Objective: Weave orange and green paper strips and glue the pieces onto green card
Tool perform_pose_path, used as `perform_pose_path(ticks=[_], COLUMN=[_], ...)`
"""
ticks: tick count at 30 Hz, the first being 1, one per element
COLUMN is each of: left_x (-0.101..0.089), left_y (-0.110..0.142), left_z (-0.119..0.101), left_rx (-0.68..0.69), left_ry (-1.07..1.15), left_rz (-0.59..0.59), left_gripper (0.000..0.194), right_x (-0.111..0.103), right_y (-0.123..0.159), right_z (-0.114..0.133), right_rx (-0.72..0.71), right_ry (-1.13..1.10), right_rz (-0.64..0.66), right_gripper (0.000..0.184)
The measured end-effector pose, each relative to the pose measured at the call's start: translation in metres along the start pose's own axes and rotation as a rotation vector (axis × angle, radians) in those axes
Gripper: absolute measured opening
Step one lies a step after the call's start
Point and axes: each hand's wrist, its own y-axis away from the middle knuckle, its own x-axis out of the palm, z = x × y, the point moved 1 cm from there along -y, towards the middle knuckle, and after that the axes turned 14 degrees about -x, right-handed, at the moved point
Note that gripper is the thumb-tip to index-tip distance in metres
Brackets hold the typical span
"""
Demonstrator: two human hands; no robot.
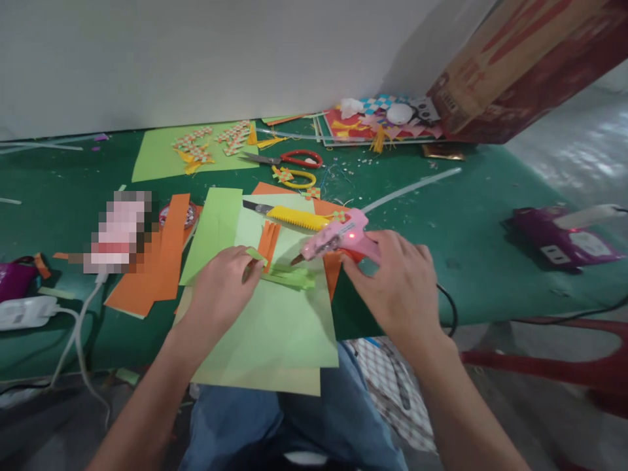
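Note:
In my right hand (400, 275) is a pink hot glue gun (338, 235), its small red light lit and a clear glue stick (415, 188) poking out of its back. The nozzle points down-left, close above green paper strips (292, 277). My left hand (230, 278) pinches the end of a green paper strip (256, 256) between thumb and finger. Beside that strip, several narrow orange paper strips (269, 239) lie on light green sheets (275, 330). A yellow utility knife (297, 216) rests just behind them, partly covered by the glue gun.
Red-handled scissors (299, 159) and a yellow-handled pair (304, 178) lie farther back. Woven paper pieces (196, 144) with yellow tassels sit on a green sheet. Orange paper (169, 261) lies left, near a blurred-out device on a white cable (83, 327). A purple power socket (564, 242) stands right.

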Motion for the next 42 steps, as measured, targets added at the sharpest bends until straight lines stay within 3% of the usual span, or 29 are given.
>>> perform_pose_path(ticks=[5,11,34,42], left_x=[-0.002,-0.003,-0.002,-0.004], left_y=[-0.001,-0.001,0.000,0.002], left_z=[-0.002,-0.002,-0.001,0.001], left_rx=[-0.016,-0.020,-0.013,0.003], left_ry=[-0.023,-0.007,0.006,0.085], left_rz=[0.030,0.032,0.040,0.048], left_gripper=[0.023,0.022,0.023,0.010], right_x=[0.010,0.015,0.015,0.017], right_y=[-0.011,-0.016,-0.016,-0.015], right_z=[0.020,0.028,0.030,0.028], right_rx=[-0.038,-0.064,-0.079,-0.070], right_ry=[0.024,0.045,0.058,0.078], right_rz=[0.062,0.101,0.127,0.111], right_gripper=[0.015,0.016,0.016,0.019])
